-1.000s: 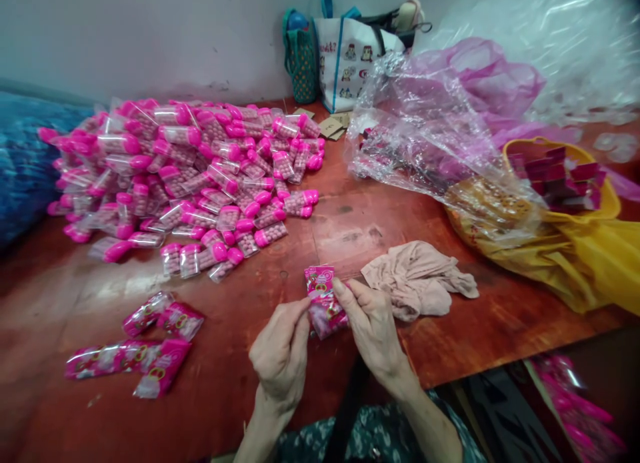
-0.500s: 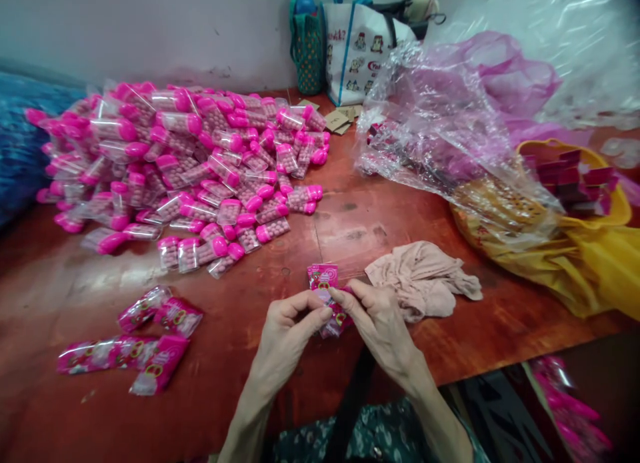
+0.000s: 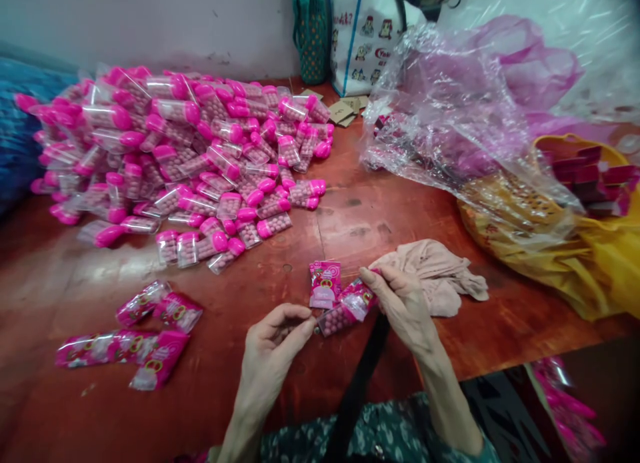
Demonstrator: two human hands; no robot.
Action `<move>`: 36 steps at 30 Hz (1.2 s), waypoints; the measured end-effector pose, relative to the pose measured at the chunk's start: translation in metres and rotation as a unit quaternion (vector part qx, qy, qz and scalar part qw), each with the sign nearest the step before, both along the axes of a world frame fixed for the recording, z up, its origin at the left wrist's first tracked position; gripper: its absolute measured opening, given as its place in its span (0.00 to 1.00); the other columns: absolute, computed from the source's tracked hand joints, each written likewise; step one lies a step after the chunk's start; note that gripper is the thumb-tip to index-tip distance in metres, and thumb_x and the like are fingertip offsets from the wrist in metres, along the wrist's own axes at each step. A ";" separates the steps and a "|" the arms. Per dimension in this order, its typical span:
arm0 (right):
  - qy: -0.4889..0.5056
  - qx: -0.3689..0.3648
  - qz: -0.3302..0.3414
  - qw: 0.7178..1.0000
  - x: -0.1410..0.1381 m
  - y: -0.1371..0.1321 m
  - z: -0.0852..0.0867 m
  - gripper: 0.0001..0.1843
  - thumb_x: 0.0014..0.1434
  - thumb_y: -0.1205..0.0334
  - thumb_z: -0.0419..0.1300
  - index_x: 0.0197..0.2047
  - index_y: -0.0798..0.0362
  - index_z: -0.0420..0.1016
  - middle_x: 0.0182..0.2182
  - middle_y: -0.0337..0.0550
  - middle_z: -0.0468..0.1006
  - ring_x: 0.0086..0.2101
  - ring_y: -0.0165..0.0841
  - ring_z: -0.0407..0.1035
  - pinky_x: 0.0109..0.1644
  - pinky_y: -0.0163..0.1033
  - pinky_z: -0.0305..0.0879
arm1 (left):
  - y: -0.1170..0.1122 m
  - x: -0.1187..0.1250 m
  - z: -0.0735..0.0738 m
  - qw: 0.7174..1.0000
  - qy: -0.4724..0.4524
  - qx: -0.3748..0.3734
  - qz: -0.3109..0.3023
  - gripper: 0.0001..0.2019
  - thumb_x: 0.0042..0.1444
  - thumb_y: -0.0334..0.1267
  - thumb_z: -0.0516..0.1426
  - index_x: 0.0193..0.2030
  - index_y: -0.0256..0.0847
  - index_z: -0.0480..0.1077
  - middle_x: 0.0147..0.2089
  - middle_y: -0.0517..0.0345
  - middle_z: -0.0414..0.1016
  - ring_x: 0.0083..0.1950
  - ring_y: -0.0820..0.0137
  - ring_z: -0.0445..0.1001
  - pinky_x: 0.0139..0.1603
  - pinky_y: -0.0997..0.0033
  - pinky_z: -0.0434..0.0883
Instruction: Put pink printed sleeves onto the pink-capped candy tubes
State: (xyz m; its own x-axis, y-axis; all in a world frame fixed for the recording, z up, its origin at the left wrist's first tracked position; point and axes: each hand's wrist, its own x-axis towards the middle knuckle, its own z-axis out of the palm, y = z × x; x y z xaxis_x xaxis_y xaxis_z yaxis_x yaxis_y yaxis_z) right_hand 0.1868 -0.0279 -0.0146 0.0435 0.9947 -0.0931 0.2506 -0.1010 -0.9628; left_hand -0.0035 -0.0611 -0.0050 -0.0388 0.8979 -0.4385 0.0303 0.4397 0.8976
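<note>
My right hand (image 3: 400, 303) pinches the top of a small pink-labelled candy tube (image 3: 345, 309), which slants down to the left. My left hand (image 3: 275, 343) holds the tube's lower end between thumb and fingertips. A pink label (image 3: 325, 284) stands just behind the tube on the red-brown table (image 3: 350, 223). A few labelled tubes (image 3: 145, 336) lie to the left of my hands. A big heap of clear tubes with pink caps (image 3: 175, 149) fills the far left of the table.
A crumpled beige cloth (image 3: 440, 269) lies right of my hands. Clear and pink plastic sheeting (image 3: 450, 109) covers a yellow bag (image 3: 590, 249) of dark red boxes at the right. Two tote bags (image 3: 350, 36) stand against the wall. The table's front edge runs below my right wrist.
My hands have drawn apart: the right one moved up and to the right, the left stayed low, and the tube now lies slanted between them. The pink label shows clear of my fingers.
</note>
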 end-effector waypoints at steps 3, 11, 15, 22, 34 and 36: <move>0.019 -0.004 0.023 1.000 -0.009 -0.003 0.002 0.18 0.59 0.54 0.53 0.21 0.52 0.61 0.17 0.31 0.54 0.20 0.26 0.49 0.24 0.34 0.45 | 0.004 0.018 0.002 0.998 -0.060 -0.001 0.003 0.09 0.45 0.34 0.62 0.36 0.37 0.73 0.33 0.57 0.77 0.34 0.70 0.74 0.37 0.74 0.70; 0.096 -0.042 0.030 0.994 -0.020 -0.002 -0.002 0.17 0.59 0.53 0.53 0.23 0.53 0.64 0.19 0.33 0.57 0.21 0.26 0.51 0.24 0.33 0.48 | 0.005 0.031 -0.006 0.993 -0.112 0.020 0.036 0.05 0.47 0.33 0.61 0.32 0.37 0.73 0.24 0.63 0.74 0.25 0.77 0.69 0.29 0.80 0.67; 0.126 -0.065 0.022 0.990 -0.019 0.001 -0.006 0.17 0.59 0.52 0.53 0.23 0.53 0.64 0.19 0.33 0.57 0.21 0.26 0.51 0.24 0.32 0.48 | 0.006 0.028 -0.008 0.992 -0.123 0.008 0.014 0.04 0.46 0.32 0.61 0.31 0.37 0.74 0.24 0.62 0.74 0.24 0.77 0.69 0.27 0.79 0.67; 0.163 -0.074 0.032 0.983 -0.025 0.003 -0.005 0.18 0.58 0.51 0.52 0.22 0.52 0.64 0.17 0.32 0.59 0.18 0.25 0.52 0.20 0.31 0.48 | 0.006 0.040 -0.017 0.990 -0.129 0.009 0.053 0.04 0.50 0.33 0.59 0.32 0.36 0.73 0.24 0.60 0.74 0.24 0.76 0.69 0.25 0.78 0.66; 0.064 -0.012 0.012 0.998 -0.028 0.000 -0.007 0.21 0.61 0.54 0.50 0.19 0.53 0.58 0.16 0.32 0.52 0.19 0.24 0.48 0.22 0.32 0.45 | 0.000 0.033 -0.026 0.998 -0.034 0.033 0.047 0.07 0.52 0.36 0.57 0.26 0.36 0.69 0.18 0.63 0.70 0.18 0.78 0.66 0.17 0.81 0.62; 0.047 -0.006 0.027 0.999 -0.029 0.001 -0.007 0.21 0.61 0.55 0.50 0.19 0.54 0.57 0.17 0.31 0.51 0.19 0.24 0.47 0.22 0.32 0.44 | -0.001 0.032 -0.028 0.992 0.051 0.097 0.055 0.02 0.51 0.33 0.58 0.32 0.37 0.71 0.24 0.62 0.73 0.24 0.76 0.70 0.24 0.79 0.67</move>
